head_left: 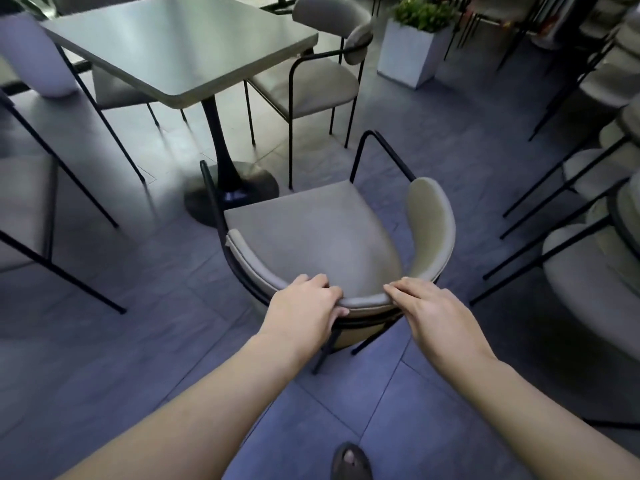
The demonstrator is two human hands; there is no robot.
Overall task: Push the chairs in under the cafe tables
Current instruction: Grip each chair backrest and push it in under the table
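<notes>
A beige padded chair (311, 230) with a black metal frame stands right in front of me, its curved backrest nearest to me. My left hand (304, 306) grips the top of the backrest, fingers curled over it. My right hand (429, 306) rests on the same backrest further right, fingers laid over its edge. The square grey cafe table (166, 43) on a black pedestal base (232, 192) stands beyond the chair, to the upper left. The chair's seat is outside the tabletop, near the base.
A second chair (311, 84) sits at the table's right side and another chair (24, 202) at the left. Stacked chairs (595, 209) line the right edge. A white planter (408, 53) stands at the back. My foot (349, 462) shows on the tiled floor.
</notes>
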